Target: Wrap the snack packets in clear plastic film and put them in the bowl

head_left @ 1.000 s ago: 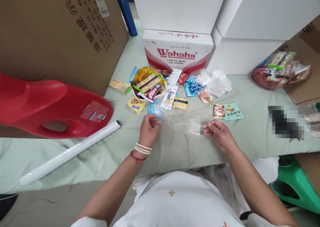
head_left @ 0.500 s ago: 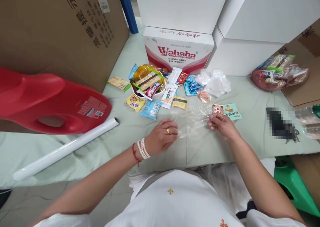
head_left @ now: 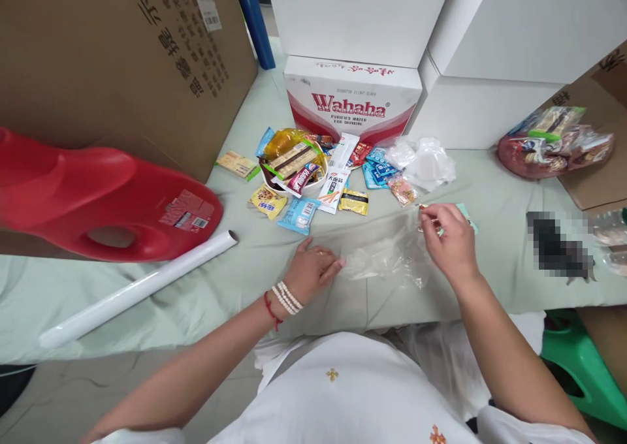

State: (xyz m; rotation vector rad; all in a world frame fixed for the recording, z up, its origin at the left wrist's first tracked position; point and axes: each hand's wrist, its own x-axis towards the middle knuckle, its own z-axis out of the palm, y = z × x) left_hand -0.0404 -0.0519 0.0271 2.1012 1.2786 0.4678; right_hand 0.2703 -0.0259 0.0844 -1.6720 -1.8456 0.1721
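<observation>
A clear plastic bag [head_left: 386, 258] lies crumpled on the pale green cloth [head_left: 245, 281] between my hands. My left hand [head_left: 313, 271] rests flat on the cloth, fingers stretched out and touching the bag's left end. My right hand [head_left: 448, 238] is raised over the bag's right end, its fingers pinched on the plastic edge. It covers most of a teal snack packet [head_left: 465, 212]. Just beyond my hands, a white bowl [head_left: 294, 186] is piled with snack packets, and more packets lie loose around it, among them a light blue packet [head_left: 298, 214].
A big red plastic jug [head_left: 98, 196] lies on its side at the left, with a white roll [head_left: 137, 290] in front of it. Cardboard boxes and a Wahaha carton [head_left: 353, 101] stand behind. A red bag of snacks [head_left: 553, 147] sits at the right, with a green stool [head_left: 582, 372] below.
My left hand let go of the bag, moved down and now lies flat on the cloth. My right hand carried the bag's right edge up and rightwards, over the teal packet.
</observation>
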